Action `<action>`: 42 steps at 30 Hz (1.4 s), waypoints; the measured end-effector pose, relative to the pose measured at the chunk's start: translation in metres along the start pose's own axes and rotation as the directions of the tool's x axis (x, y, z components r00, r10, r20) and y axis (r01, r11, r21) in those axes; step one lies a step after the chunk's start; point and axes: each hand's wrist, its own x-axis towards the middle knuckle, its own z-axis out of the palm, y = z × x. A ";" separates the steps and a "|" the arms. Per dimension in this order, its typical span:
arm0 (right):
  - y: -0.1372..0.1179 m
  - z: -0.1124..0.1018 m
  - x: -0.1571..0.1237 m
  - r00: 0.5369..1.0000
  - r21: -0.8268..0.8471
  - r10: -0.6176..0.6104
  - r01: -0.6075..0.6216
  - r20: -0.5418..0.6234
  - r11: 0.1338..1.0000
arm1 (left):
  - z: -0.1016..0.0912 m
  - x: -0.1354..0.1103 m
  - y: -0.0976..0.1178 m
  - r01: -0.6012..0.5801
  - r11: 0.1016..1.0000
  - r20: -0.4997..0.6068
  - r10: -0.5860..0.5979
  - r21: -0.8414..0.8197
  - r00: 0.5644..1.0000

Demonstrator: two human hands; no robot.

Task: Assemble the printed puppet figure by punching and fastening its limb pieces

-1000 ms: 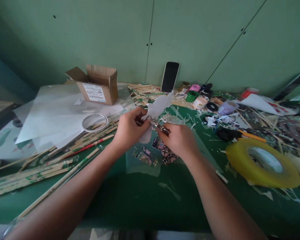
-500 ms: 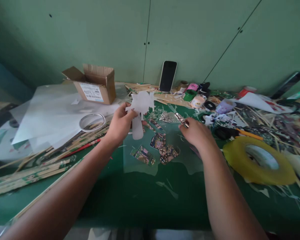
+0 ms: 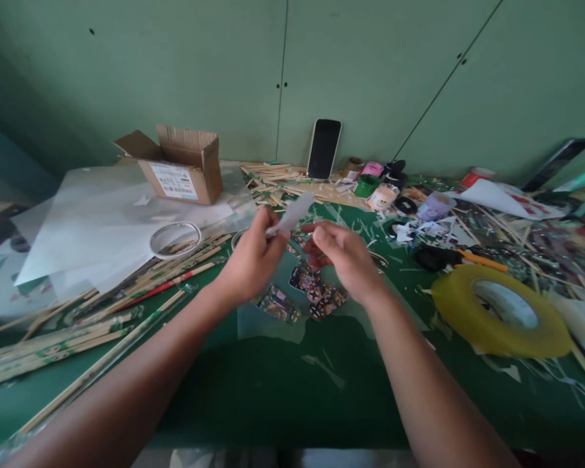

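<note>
My left hand (image 3: 256, 253) pinches a white paper cut-out (image 3: 297, 211), which is tilted so that it shows nearly edge-on and is blurred. Just to its right, my right hand (image 3: 338, 253) hovers with thumb and fingers apart, holding nothing that I can see. Behind that hand a shiny metal nail clipper (image 3: 380, 259) lies on the green mat, partly hidden. Under my hands are dark patterned cut-out pieces (image 3: 327, 300) and a colourful patterned piece (image 3: 277, 304), lying on a clear sheet.
A cardboard box (image 3: 188, 172) and a tape roll (image 3: 175, 240) are at the left, near bundled wooden sticks (image 3: 53, 344). A phone (image 3: 324, 149) leans on the wall. Small paint jars (image 3: 383, 196), an orange-handled cutter (image 3: 482, 261) and a large yellow tape roll (image 3: 453, 312) occupy the right.
My right hand has let go of the nail clipper and moved left towards the paper cut-out. My left hand has turned the cut-out from face-on to nearly edge-on.
</note>
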 end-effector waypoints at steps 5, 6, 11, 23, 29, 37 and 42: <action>0.002 0.027 0.001 0.993 0.413 0.083 -0.041 -0.086 0.910 | 0.009 -0.011 -0.003 -0.310 0.896 0.184 0.262 0.318 0.947; 0.005 0.027 0.003 0.985 0.440 0.110 -0.039 -0.136 0.897 | 0.009 -0.012 -0.002 -0.313 0.902 0.203 0.260 0.299 0.944; 0.012 0.022 0.010 0.927 0.579 0.278 -0.086 -0.252 0.810 | 0.005 -0.011 0.004 -0.173 0.966 0.179 0.139 0.192 0.974; 0.002 0.025 0.005 0.957 0.643 0.226 -0.057 -0.183 0.764 | 0.007 -0.001 -0.007 0.207 0.952 0.101 -0.188 -0.225 0.977; -0.001 0.022 0.003 0.929 0.557 0.222 -0.021 -0.295 0.830 | 0.003 0.002 -0.005 0.256 0.926 0.247 -0.189 -0.277 0.950; 0.000 0.016 0.003 0.920 0.434 0.167 0.004 -0.354 0.901 | -0.002 0.002 0.000 0.286 0.883 0.321 -0.167 -0.372 0.932; -0.003 0.015 0.000 0.954 0.374 0.116 -0.004 -0.276 0.927 | -0.002 0.002 0.001 0.282 0.898 0.339 -0.164 -0.338 0.927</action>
